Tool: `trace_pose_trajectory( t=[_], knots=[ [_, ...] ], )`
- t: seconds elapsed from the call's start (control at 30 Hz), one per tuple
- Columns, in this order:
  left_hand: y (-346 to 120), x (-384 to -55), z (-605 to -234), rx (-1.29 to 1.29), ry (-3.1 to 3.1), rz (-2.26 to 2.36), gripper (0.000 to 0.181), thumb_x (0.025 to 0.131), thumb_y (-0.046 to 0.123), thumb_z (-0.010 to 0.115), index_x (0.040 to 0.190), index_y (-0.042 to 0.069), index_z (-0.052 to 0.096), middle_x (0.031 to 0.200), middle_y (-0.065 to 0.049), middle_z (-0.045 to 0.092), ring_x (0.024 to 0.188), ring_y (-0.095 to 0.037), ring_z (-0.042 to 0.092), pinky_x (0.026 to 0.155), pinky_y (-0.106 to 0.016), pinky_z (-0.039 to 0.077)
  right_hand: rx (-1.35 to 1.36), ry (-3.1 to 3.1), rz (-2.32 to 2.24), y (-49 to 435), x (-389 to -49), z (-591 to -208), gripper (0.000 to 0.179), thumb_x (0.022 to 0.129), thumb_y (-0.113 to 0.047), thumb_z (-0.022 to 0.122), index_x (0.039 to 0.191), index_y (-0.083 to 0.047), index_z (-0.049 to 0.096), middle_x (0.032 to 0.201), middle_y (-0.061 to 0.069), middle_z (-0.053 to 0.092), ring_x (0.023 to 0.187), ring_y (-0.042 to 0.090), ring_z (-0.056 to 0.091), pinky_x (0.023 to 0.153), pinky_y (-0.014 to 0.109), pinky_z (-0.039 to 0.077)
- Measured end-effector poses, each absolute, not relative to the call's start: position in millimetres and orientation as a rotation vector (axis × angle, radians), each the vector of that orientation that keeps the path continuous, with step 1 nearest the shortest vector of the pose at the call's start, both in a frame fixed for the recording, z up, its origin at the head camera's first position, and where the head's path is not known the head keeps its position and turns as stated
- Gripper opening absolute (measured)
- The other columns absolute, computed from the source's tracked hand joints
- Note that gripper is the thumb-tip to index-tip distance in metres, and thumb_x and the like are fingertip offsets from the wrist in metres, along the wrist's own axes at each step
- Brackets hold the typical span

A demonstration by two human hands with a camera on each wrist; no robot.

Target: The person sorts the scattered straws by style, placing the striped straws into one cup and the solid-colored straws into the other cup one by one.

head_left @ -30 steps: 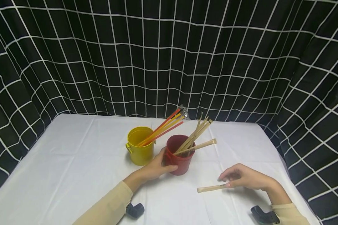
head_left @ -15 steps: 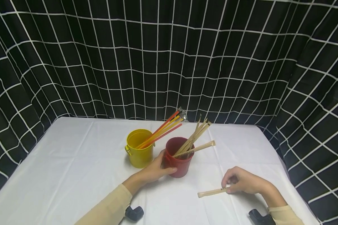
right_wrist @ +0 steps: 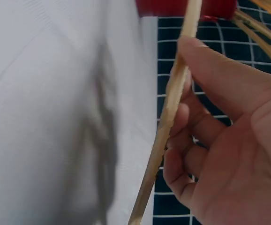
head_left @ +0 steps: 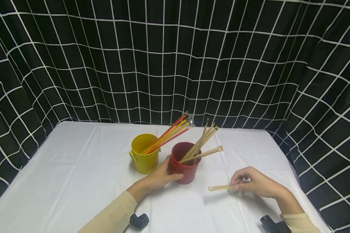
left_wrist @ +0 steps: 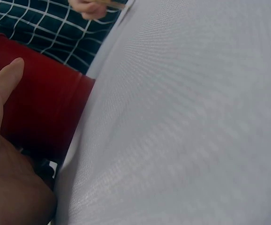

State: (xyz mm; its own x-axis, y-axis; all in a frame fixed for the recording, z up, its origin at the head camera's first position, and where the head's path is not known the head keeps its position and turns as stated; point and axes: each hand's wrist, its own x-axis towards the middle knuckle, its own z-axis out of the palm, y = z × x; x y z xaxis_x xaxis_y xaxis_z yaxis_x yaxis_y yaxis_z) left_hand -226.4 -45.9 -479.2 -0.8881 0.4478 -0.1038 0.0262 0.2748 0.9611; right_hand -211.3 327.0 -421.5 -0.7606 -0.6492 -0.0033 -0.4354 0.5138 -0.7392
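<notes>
My left hand (head_left: 158,177) grips the small red bucket (head_left: 188,173) low on its side, thumb across the front; in the left wrist view the thumb lies along the red wall (left_wrist: 46,93). Several tan paper-wrapped sticks (head_left: 202,140) lean out of that bucket to the right. To the right of it, my right hand (head_left: 258,183) pinches another tan paper-wrapped stick (head_left: 220,188) near one end between thumb and fingers. That stick is held raised, its shadow falling on the cloth below. In the right wrist view it runs long past the fingers (right_wrist: 177,117).
A yellow bucket (head_left: 145,163) stands just left of the red one, with several orange and yellow straws (head_left: 170,136) in clear wrapping leaning toward the red bucket. White cloth (head_left: 75,181) covers the table. A black curtain with a white grid (head_left: 175,64) surrounds the back and sides.
My right hand first closed its fingers on the tan stick lying on the cloth, then raised it. The left hand stays on the red bucket. The head view tilted slightly upward earlier on.
</notes>
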Motion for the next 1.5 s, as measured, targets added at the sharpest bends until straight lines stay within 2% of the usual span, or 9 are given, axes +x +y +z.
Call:
trace_pose_trajectory(
  t=[0.1, 0.37, 0.67, 0.77, 0.93, 1.2, 1.33, 1.5],
  knots=[
    [-46, -226, -478, 0.424, 2.198, 1.646, 0.095, 0.091, 0.04, 0.073, 0.163, 0.018, 0.015, 0.17, -0.005, 0.023, 0.159, -0.029, 0.019, 0.128, -0.057, 0.019, -0.962, 2.508, -1.157, 328, -211, -419, 0.01, 0.089, -0.007, 0.072, 0.091, -0.017, 0.073, 0.08, -0.002, 0.069, 0.078, 0.007, 0.058, 0.072, 0.026, 0.042],
    [-45, -225, -477, 0.421, 2.196, 1.645, 0.094, 0.092, 0.04, 0.073, 0.163, 0.018, 0.015, 0.17, -0.005, 0.022, 0.159, -0.028, 0.018, 0.128, -0.056, 0.019, -0.973, 2.607, -1.24, 325, -207, -412, 0.013, 0.09, -0.003, 0.07, 0.093, -0.015, 0.073, 0.083, -0.006, 0.069, 0.079, 0.007, 0.058, 0.071, 0.025, 0.041],
    [-45, -225, -477, 0.423, 2.199, 1.64, 0.094, 0.092, 0.04, 0.073, 0.163, 0.019, 0.014, 0.17, -0.004, 0.021, 0.159, -0.027, 0.017, 0.128, -0.056, 0.019, -0.92, 2.625, -1.351, 322, -207, -407, 0.007, 0.093, 0.001, 0.066, 0.098, 0.001, 0.071, 0.09, -0.007, 0.071, 0.083, 0.004, 0.06, 0.071, 0.024, 0.047],
    [-45, -225, -476, 0.425, 2.197, 1.641, 0.094, 0.092, 0.04, 0.072, 0.163, 0.019, 0.014, 0.17, -0.004, 0.021, 0.159, -0.027, 0.016, 0.128, -0.056, 0.018, -0.914, 2.603, -1.416, 321, -207, -405, 0.009, 0.093, 0.003, 0.064, 0.1, 0.001, 0.069, 0.091, -0.011, 0.069, 0.083, 0.003, 0.06, 0.07, 0.023, 0.049],
    [-45, -225, -476, 0.426, 2.195, 1.644, 0.094, 0.092, 0.04, 0.072, 0.163, 0.019, 0.014, 0.17, -0.004, 0.021, 0.159, -0.027, 0.016, 0.128, -0.056, 0.018, -0.913, 2.545, -1.507, 318, -206, -403, 0.012, 0.094, 0.006, 0.061, 0.101, -0.001, 0.068, 0.094, -0.016, 0.067, 0.084, 0.001, 0.062, 0.072, 0.02, 0.052],
    [-46, -224, -480, 0.433, 2.182, 1.645, 0.094, 0.092, 0.041, 0.072, 0.162, 0.018, 0.015, 0.17, -0.006, 0.023, 0.158, -0.029, 0.019, 0.129, -0.056, 0.018, -0.852, 2.508, -1.681, 316, -199, -395, 0.026, 0.095, 0.01, 0.058, 0.11, -0.01, 0.068, 0.1, -0.013, 0.069, 0.092, 0.0, 0.065, 0.081, 0.015, 0.055],
    [-46, -224, -478, 0.445, 2.19, 1.644, 0.094, 0.092, 0.041, 0.072, 0.163, 0.018, 0.015, 0.17, -0.006, 0.022, 0.158, -0.029, 0.019, 0.128, -0.056, 0.019, -0.839, 2.489, -1.818, 315, -196, -387, 0.031, 0.095, 0.013, 0.056, 0.116, -0.007, 0.068, 0.106, -0.014, 0.071, 0.097, -0.001, 0.066, 0.084, 0.013, 0.054],
    [-46, -225, -478, 0.43, 2.188, 1.649, 0.095, 0.092, 0.041, 0.073, 0.163, 0.018, 0.014, 0.17, -0.005, 0.021, 0.159, -0.028, 0.018, 0.129, -0.056, 0.018, -0.775, 2.527, -1.882, 312, -191, -378, 0.027, 0.096, 0.011, 0.055, 0.112, -0.005, 0.069, 0.105, -0.013, 0.071, 0.097, 0.001, 0.065, 0.088, 0.013, 0.052]
  ],
)
